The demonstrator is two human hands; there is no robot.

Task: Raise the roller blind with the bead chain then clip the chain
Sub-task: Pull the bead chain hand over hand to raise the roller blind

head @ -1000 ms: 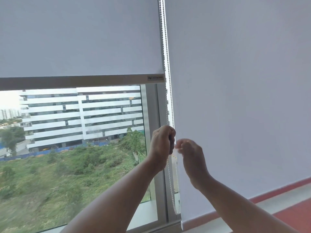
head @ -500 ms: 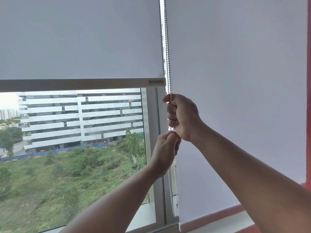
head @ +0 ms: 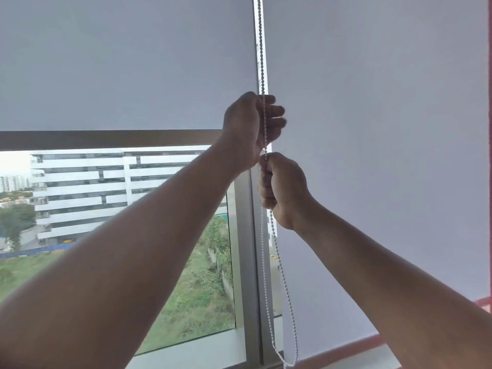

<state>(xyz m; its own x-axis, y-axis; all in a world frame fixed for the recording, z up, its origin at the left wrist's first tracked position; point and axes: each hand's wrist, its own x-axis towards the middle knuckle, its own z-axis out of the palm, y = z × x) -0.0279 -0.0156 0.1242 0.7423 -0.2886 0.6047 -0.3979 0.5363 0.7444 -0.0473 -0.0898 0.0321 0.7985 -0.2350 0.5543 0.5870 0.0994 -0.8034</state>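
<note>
The top of the bead chain (head: 262, 49) is running out of view above; it is hanging vertically between two blinds, looping at the sill; the left hand (head: 250, 129) is curling around it high up; the right hand (head: 282, 190) is gripping it just below; the raised blind (head: 127, 62) is covering the upper window (head: 106, 209).

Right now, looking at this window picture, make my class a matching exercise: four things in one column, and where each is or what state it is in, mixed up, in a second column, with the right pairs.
Things
1. left hand
2. right hand
3. bead chain
4. left roller blind

States or places
A. hangs in a loop down to the sill
B. partly raised, buildings showing beneath it
C. grips the chain, the upper of the two hands
D. grips the chain, the lower of the two hands

Pairs: 1-C, 2-D, 3-A, 4-B
</note>
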